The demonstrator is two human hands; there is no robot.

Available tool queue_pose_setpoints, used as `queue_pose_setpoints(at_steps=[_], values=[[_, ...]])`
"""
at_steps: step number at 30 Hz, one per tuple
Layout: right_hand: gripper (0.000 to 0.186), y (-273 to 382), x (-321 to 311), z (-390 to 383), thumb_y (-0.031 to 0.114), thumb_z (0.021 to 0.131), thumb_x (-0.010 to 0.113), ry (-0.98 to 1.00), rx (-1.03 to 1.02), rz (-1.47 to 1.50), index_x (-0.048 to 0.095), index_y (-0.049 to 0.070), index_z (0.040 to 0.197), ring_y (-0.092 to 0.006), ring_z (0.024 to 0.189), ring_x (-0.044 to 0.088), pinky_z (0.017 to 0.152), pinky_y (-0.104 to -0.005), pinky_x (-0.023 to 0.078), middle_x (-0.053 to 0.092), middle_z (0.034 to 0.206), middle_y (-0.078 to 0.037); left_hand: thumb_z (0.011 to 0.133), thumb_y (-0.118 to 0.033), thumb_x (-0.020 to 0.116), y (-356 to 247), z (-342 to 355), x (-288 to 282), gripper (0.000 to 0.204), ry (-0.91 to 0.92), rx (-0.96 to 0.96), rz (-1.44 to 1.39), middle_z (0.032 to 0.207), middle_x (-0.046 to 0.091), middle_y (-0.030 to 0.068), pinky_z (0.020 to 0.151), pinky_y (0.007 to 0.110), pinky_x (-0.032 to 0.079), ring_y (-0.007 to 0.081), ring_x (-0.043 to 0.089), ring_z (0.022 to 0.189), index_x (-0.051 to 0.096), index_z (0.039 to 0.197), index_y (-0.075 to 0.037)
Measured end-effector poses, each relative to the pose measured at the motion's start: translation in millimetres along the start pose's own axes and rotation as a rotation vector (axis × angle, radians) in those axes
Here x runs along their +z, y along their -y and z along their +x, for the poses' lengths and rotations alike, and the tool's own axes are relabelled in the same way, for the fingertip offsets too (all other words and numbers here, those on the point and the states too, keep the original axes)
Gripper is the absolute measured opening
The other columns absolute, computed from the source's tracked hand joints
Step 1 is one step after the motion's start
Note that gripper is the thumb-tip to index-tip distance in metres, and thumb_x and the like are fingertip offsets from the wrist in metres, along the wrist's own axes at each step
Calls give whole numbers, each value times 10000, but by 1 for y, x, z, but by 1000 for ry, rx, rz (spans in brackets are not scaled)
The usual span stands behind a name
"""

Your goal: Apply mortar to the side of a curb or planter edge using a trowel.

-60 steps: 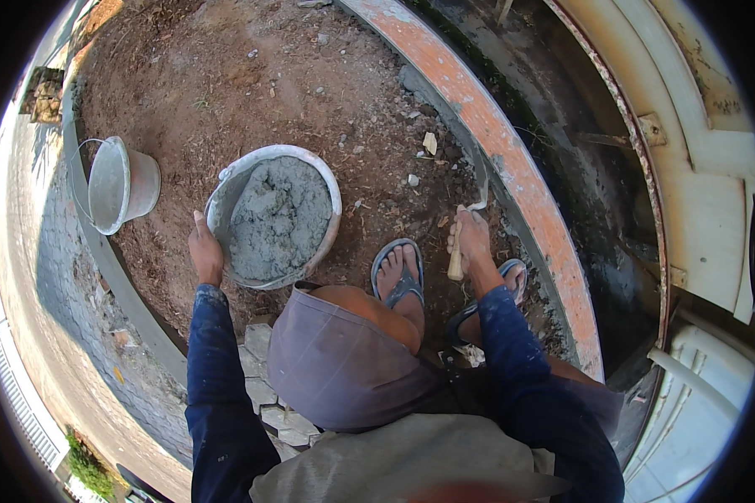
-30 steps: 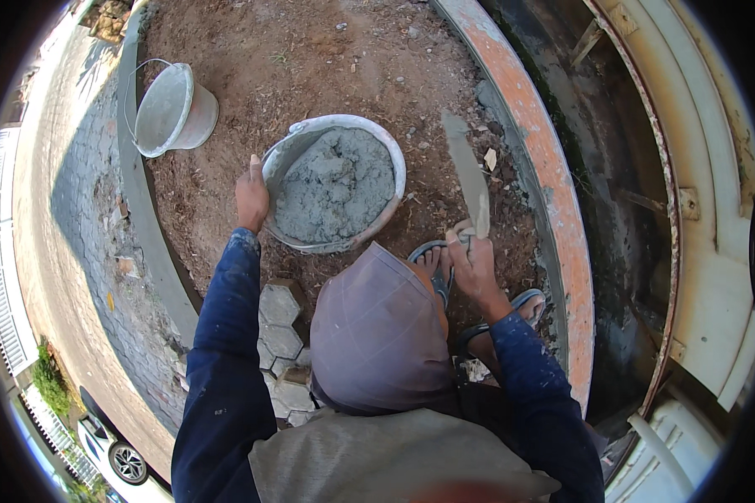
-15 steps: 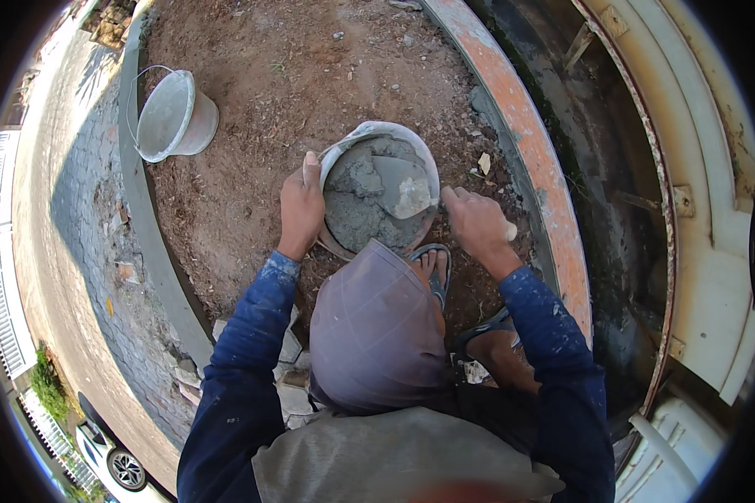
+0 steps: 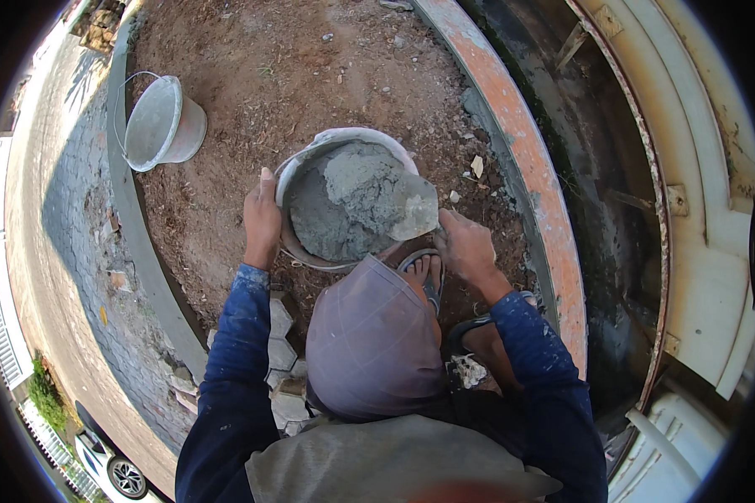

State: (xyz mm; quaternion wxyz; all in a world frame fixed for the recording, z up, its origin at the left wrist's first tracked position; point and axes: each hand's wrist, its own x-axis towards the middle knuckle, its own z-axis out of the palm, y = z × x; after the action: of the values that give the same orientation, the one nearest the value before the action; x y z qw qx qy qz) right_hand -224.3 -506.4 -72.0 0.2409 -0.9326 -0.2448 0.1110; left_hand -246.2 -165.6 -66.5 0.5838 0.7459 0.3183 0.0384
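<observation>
Grey wet mortar (image 4: 323, 220) fills much of a pale bucket (image 4: 292, 168) standing on the soil before me. My left hand (image 4: 262, 222) grips the bucket's left rim, thumb pointing up. On the right, my right hand (image 4: 468, 249) is closed round a trowel (image 4: 417, 214), its handle mostly hidden by the fingers. The trowel's blade reaches over the bucket's right rim, and a heap of mortar lies on or against its left part; I cannot tell which.
An empty-looking bucket (image 4: 166, 121) with a wire handle leans at the far left. Low concrete edging (image 4: 153, 226) runs along the left, an orange-painted kerb (image 4: 528, 126) along the right, with a dark channel beyond. Paving blocks (image 4: 281, 352) lie beside my left knee.
The trowel blade has moved from lying in the mortar to over the right rim, with mortar heaped beside it. My left hand and the mortar bucket have shifted left.
</observation>
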Motion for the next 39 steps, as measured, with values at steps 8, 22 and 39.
queue_pose_setpoints(at_steps=[8,22,39], values=[[231,-38,4,43,165,843,615,-81,229,99,523,24,1001,-448,863,616,740,-516,487,642,893,-226,1013,-510,379,46,37,-38,667,-212,41,390,789,645,229,725,414,452,293,597,732,652,909,89],[183,-137,17,207,218,897,655,-45,881,1070,551,68,899,-131,546,525,467,-321,468,534,702,-13,1021,-484,383,54,43,-38,655,-238,106,344,784,638,248,728,422,448,301,604,741,638,911,109],[235,-89,45,125,228,944,580,-273,836,858,487,13,971,-165,529,550,456,-332,458,551,711,-64,1020,-461,391,51,41,-41,624,-242,56,420,807,649,259,728,432,444,342,606,741,651,922,97]])
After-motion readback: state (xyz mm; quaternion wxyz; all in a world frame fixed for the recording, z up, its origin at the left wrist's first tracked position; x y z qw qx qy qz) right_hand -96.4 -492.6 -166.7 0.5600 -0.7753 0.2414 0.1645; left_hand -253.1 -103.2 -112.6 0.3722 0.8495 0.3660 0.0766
